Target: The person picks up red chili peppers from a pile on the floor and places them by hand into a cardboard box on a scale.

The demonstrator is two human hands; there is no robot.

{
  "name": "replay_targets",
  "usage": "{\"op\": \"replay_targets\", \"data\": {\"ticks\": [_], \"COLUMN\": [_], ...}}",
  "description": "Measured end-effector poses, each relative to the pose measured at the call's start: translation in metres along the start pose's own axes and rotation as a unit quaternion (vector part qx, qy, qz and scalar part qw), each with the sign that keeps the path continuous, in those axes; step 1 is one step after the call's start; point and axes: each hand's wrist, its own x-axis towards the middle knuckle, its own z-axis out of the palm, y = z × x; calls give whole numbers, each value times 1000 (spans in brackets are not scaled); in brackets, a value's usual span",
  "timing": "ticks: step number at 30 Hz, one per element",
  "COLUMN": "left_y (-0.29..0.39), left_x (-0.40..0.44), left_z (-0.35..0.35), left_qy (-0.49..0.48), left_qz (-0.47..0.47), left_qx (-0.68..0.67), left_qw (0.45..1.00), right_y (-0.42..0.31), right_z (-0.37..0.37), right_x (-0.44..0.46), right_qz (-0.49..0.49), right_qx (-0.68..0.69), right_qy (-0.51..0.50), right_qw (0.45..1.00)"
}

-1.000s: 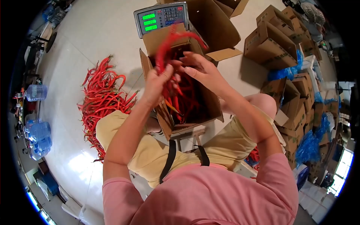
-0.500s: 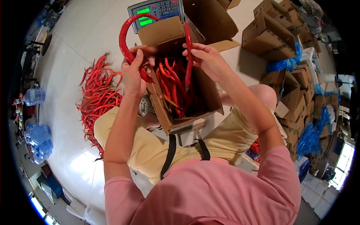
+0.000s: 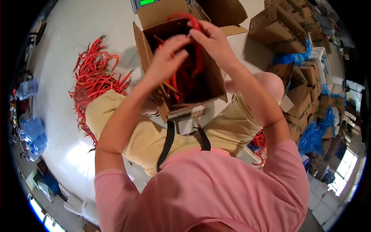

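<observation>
- Left hand has swung in from the box's left side, half a second on; now it's over the opening, close to the right hand. Camera's dipped too: most of the scale is cut off up top.

- Fingers?

- Right: thumb and fingertips pinched on a curved red pepper, arching above the box. More red hangs below that grip; can't tell if it's the same pepper or a second one. Left: motion-blurred, fingers half curled, thumb apart. Can't tell if it has hold of anything.

- Done so far?

- Packed peppers lie inside the box, flaps up, so that part's started. Fill level is hard to judge; hands and shadow cover much of it.

- Left over?

- Pepper in the right hand isn't let go yet. Big loose heap on the floor by the left knee, plus a smaller red bunch beyond the right thigh.
</observation>
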Motion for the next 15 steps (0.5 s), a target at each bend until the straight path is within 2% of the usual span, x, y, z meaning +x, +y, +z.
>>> {"op": "replay_targets", "data": {"ticks": [1, 2, 3, 4, 6, 8, 15], "left_y": [12, 11, 22, 21, 9, 9, -1], "left_x": [10, 16, 20, 22, 18, 15, 2], "left_z": [-20, -32, -49, -63, -93, -112, -136], "left_qy": [12, 80, 134, 200, 271, 327, 371], "left_qz": [-23, -73, -146, -151, -118, -154, -124], "left_qx": [-76, -108, -200, -221, -298, -309, -371], "left_qw": [997, 988, 960, 943, 908, 880, 842], "right_y": [-4, -13, -19, -22, -12, -7, 9], "right_z": [-2, -7, -9, -11, -17, -19, -17], "right_x": [3, 4, 4, 3, 5, 7, 9], "right_qz": [-16, -25, -1, 23, 16, 14, 26], "right_qx": [-14, -36, -45, -55, -113, -150, -267], "right_qy": [18, 6, 9, 12, -10, -28, -77], "right_qw": [1000, 999, 999, 998, 993, 988, 960]}}
